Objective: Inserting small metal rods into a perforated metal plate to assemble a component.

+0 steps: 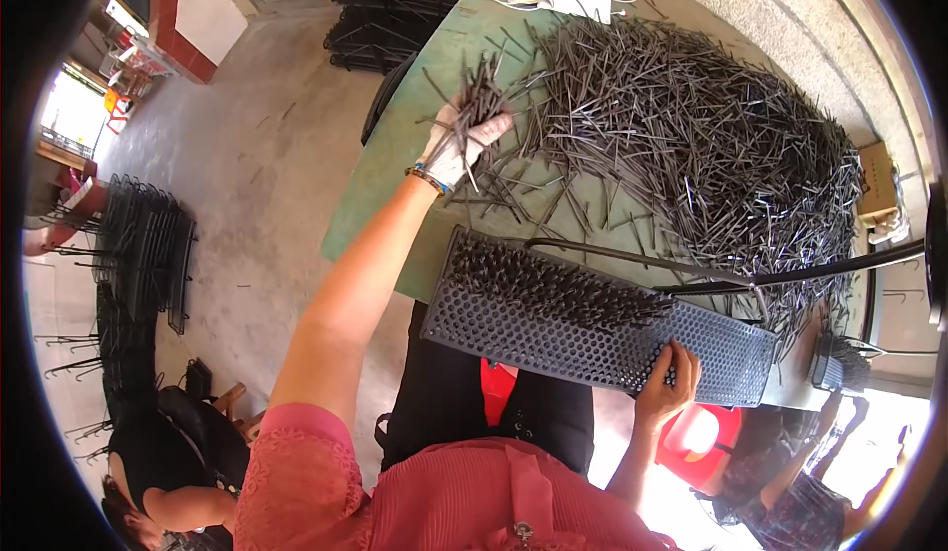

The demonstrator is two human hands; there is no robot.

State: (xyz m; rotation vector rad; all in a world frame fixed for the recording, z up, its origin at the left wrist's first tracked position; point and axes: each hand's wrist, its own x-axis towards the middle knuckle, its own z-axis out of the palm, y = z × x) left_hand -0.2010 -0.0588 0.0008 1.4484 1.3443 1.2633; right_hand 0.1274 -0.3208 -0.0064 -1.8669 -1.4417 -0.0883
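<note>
My left hand (pixel 464 144), in a white glove with a bracelet at the wrist, is closed round a bunch of thin dark sticks (pixel 482 97) over the green table (pixel 405 171). A long dark perforated board (pixel 583 349) lies tilted across the near edge, above my lap. Many short sticks stand upright in the holes of its far half, while the near rows and the right end show bare holes. My bare right hand (pixel 671 378) grips the board's near edge, fingers on top. Its thumb is not clearly visible.
A large heap of loose dark sticks (pixel 691 126) covers the table's far right. A bent black metal bar (pixel 711 275) crosses beside the board. Dark racks (pixel 148 245) stand on the left floor. One person (pixel 188 452) works at lower left, another (pixel 790 482) at lower right.
</note>
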